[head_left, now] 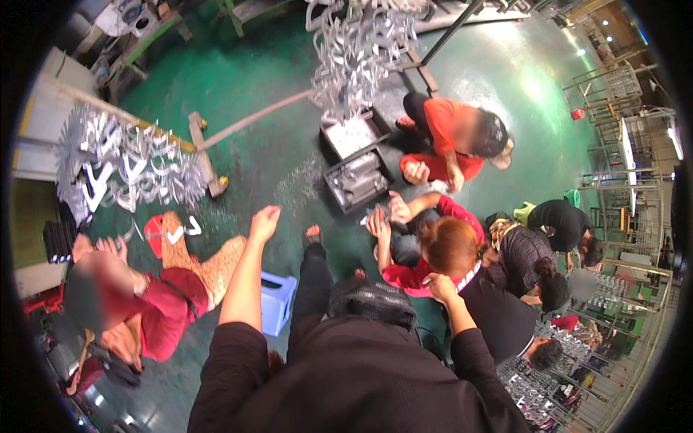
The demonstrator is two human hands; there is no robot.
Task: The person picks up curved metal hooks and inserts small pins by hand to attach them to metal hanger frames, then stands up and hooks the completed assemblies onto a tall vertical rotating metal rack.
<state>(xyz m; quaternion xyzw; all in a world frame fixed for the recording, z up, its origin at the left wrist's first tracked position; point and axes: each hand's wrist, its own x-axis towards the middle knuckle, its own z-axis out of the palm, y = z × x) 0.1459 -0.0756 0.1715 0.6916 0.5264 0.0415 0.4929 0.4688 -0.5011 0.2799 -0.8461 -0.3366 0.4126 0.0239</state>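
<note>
My left hand [264, 224] is held out in front of me above the green floor, its fingers pressed together. What lies between its fingertips, if anything, is too small to make out. On the other side, my right hand [440, 287] is raised with fingers curled in, near the red-clad shoulder and hair of a seated person [449, 245]. Whatever it may pinch is also too small to see. A blue plastic stool [277, 307] stands below my left forearm. Neither hand touches the stool.
Two dark bins [359, 184] with metal parts stand ahead, beside a crouching person in orange [455, 133]. Racks of shiny metal parts hang at the far left [130, 162] and ahead [354, 58]. A person in dark red [170, 317] sits left; several others work right.
</note>
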